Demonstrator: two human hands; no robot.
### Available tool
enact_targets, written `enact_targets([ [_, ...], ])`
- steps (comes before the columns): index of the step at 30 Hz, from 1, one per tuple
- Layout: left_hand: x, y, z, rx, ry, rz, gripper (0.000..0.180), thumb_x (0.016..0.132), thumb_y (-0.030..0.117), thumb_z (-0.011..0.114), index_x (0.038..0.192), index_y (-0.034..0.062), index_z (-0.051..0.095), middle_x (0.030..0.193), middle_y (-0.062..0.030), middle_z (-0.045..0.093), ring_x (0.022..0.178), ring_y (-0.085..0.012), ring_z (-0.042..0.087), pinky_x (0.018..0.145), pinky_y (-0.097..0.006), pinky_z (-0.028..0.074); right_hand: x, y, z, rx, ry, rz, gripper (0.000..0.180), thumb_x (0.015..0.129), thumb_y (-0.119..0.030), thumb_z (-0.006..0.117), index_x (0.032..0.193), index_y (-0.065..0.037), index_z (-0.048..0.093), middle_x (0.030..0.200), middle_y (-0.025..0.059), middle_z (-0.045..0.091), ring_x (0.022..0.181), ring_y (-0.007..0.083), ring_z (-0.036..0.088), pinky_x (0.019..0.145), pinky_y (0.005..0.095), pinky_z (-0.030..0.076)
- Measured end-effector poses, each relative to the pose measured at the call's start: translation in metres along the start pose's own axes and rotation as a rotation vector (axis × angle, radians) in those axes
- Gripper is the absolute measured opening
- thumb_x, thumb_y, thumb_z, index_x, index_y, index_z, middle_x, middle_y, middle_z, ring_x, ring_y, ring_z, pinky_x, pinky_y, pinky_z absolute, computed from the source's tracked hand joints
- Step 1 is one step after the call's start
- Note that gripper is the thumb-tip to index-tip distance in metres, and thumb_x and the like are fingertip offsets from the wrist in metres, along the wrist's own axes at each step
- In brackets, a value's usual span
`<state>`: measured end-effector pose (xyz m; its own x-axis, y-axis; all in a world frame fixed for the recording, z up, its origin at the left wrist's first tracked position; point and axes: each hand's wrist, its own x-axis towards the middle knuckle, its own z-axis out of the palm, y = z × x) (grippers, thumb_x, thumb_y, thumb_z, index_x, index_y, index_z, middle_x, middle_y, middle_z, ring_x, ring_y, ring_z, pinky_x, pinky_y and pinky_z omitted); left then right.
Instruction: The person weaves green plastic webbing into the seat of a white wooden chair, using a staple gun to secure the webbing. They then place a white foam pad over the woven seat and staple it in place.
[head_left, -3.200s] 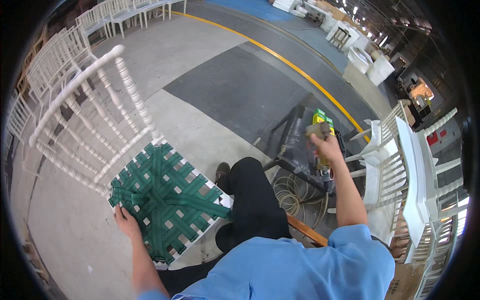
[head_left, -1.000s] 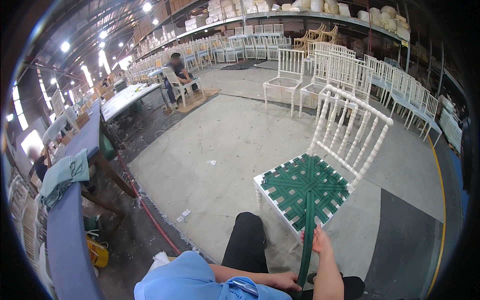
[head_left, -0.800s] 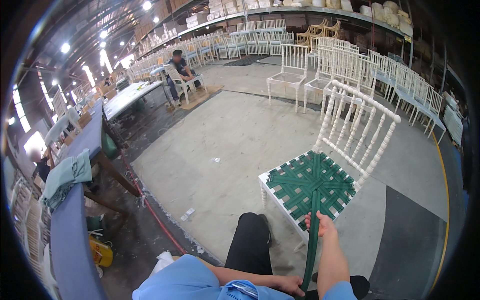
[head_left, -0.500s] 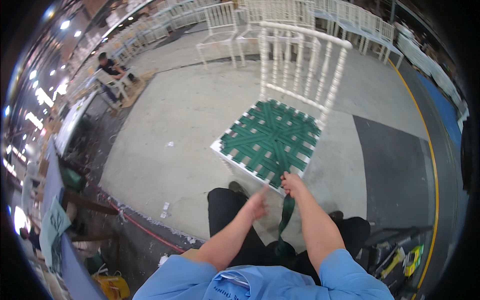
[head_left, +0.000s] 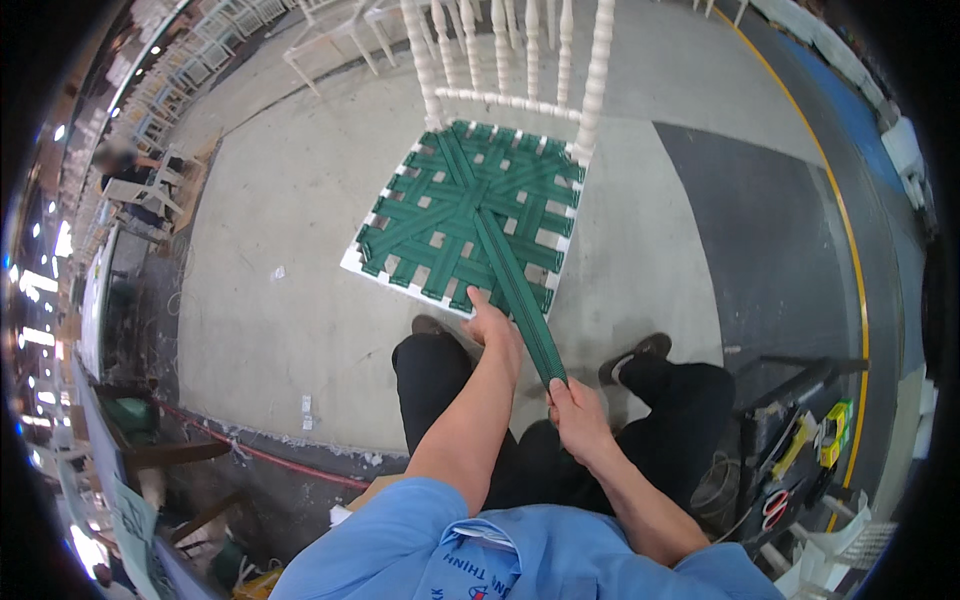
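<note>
A white chair (head_left: 500, 60) now stands square ahead, its green woven seat (head_left: 465, 215) at the near edge; half a second ago it sat farther off. A loose green strap (head_left: 515, 290) runs back, pulled taut. The right hand (head_left: 578, 415) grips its end; the left hand (head_left: 493, 325) presses the seat's edge.

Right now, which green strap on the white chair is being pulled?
The long green webbing strap running off the seat's front edge into the right hand. Every other strap ends at the white wooden chair's seat frame.

white chair (head_left: 500, 90), green woven seat (head_left: 460, 210), loose strap (head_left: 520, 300) taut
</note>
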<state>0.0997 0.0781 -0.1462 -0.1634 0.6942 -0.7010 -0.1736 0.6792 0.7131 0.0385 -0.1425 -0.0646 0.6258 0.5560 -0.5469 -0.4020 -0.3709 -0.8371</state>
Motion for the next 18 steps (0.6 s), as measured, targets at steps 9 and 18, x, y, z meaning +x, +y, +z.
enact_targets([
  [9,0.006,0.009,0.001,-0.017,-0.039,-0.008,0.068,0.099,0.041,0.076,0.145,-0.0027,0.051,0.140,-0.0196,0.063,0.123,-0.0328,0.065,0.104,-0.045,0.055,0.032,0.041,0.009,-0.462,0.066,0.133,0.042,0.112,-0.035,0.047,0.094,-0.001,0.063,0.084,0.0238,0.067,0.083,0.0443,0.066,0.075,0.0527,0.048],
  [18,0.004,0.009,0.000,-0.052,-0.058,0.042,0.069,0.100,0.040,0.076,0.147,-0.0022,0.049,0.143,-0.0191,0.060,0.124,-0.0314,0.064,0.104,-0.045,0.054,0.043,0.057,0.019,-0.485,0.077,0.097,0.044,0.112,-0.034,0.046,0.095,0.003,0.065,0.092,0.0297,0.068,0.093,0.0521,0.064,0.082,0.0567,0.048],
])
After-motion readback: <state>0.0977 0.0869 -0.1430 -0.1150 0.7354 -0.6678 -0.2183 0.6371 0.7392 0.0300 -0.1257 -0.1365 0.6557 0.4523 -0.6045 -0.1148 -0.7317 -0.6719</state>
